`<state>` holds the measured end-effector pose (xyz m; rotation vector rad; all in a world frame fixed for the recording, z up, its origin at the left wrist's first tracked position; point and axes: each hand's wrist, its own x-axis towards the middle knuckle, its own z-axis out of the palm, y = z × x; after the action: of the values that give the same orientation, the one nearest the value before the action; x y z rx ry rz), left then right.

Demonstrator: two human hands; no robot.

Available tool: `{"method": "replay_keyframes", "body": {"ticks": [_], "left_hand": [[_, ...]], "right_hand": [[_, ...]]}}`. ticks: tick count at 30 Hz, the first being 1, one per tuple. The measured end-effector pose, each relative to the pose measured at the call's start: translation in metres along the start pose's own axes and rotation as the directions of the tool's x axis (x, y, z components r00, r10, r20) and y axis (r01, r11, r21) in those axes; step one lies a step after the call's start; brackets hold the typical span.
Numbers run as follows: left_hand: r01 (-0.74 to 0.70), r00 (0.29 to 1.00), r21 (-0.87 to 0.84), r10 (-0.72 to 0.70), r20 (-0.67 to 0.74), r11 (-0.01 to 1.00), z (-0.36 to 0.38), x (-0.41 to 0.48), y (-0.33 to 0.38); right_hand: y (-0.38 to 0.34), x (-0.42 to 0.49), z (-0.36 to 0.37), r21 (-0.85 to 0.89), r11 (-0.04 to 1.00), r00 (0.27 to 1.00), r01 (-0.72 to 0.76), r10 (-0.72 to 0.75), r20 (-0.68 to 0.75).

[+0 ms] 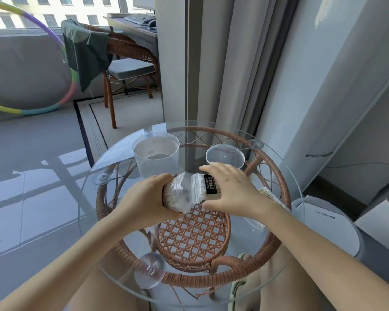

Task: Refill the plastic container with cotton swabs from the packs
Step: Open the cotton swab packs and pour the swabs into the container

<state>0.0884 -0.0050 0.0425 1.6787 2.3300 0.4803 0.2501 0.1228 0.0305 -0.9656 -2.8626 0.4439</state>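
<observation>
Gripping swab pack (190,194) at table centre: my left hand (147,197) wraps bag end, right hand (230,189) fingers pinch label end. Container (156,157) at 11 o'clock, empty. Pull ends apart steadily, mouth toward container.

A brown wicker chair (130,63) draped with dark green cloth (85,52) stands at eleven o'clock; a multicoloured hoop (73,77) leans at ten.

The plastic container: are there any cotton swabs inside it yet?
No. The plastic container stands empty; the swabs remain in the pack held by both hands.
</observation>
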Motion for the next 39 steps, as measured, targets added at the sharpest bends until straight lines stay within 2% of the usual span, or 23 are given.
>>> {"method": "replay_keyframes", "body": {"ticks": [3,5,7,9,11,12,14,15,17,18,20,25,30,32,36,39], "left_hand": [[0.035,0.998,0.096,-0.040,0.046,0.995,0.007,0.008,-0.007],[0.053,0.997,0.121,-0.059,0.047,0.991,0.012,0.012,-0.012],[0.088,0.993,0.128,-0.097,0.065,0.988,0.014,0.016,-0.015],[0.118,0.986,0.141,-0.133,0.103,0.983,0.014,0.018,-0.017],[0.118,0.987,0.128,-0.131,0.098,0.985,0.012,0.017,-0.013],[0.106,0.992,0.061,-0.110,0.061,0.992,0.010,0.015,-0.009],[0.054,0.996,-0.183,-0.066,-0.061,0.982,0.005,0.012,0.002],[0.026,0.994,-0.328,-0.059,-0.090,0.944,0.003,0.011,0.009],[0.071,0.997,-0.624,-0.077,0.019,0.778,-0.002,0.007,0.024],[0.120,0.992,-0.707,-0.064,0.106,0.697,-0.003,0.006,0.031],[0.148,0.982,-0.736,-0.007,0.191,0.661,0.000,0.004,0.040],[0.166,0.964,-0.679,0.027,0.264,0.715,0.013,0.005,0.048],[0.113,0.973,-0.586,0.031,0.229,0.803,0.019,0.006,0.055],[0.100,0.975,-0.582,0.036,0.217,0.807,0.019,0.007,0.057],[0.195,0.962,-0.685,0.000,0.275,0.702,0.017,0.012,0.058],[0.253,0.942,-0.716,0.005,0.337,0.650,0.017,0.014,0.058]], "right_hand": [[0.001,0.017,0.010,-0.192,0.981,0.989,0.034,-0.005,0.146],[0.003,0.024,0.012,-0.207,0.978,0.985,0.029,0.007,0.170],[0.005,0.026,0.011,-0.196,0.980,0.991,0.027,-0.001,0.131],[0.008,0.024,0.009,-0.131,0.991,1.000,0.020,-0.017,0.021],[0.009,0.015,0.005,0.088,0.996,0.997,-0.001,0.008,-0.082],[0.009,0.009,0.002,0.227,0.974,0.993,0.004,0.023,-0.117],[0.006,-0.007,-0.003,0.474,0.880,0.989,0.040,0.032,-0.144],[0.005,-0.016,-0.004,0.562,0.825,0.989,0.060,0.027,-0.144],[0.002,-0.033,-0.003,0.636,0.766,0.989,0.090,0.010,-0.151],[0.001,-0.040,-0.001,0.639,0.764,0.989,0.093,0.003,-0.148],[0.001,-0.052,0.005,0.623,0.778,0.992,0.079,0.001,-0.127],[0.003,-0.064,0.014,0.493,0.869,0.993,0.055,0.005,-0.119],[-0.002,-0.072,0.012,0.362,0.932,0.996,0.031,0.000,-0.087],[-0.004,-0.073,0.008,0.344,0.939,0.998,0.003,0.019,-0.062],[-0.007,-0.073,-0.005,0.304,0.952,0.986,0.043,0.009,-0.167],[-0.010,-0.072,-0.010,0.421,0.907,0.993,-0.026,0.073,-0.095]]}}
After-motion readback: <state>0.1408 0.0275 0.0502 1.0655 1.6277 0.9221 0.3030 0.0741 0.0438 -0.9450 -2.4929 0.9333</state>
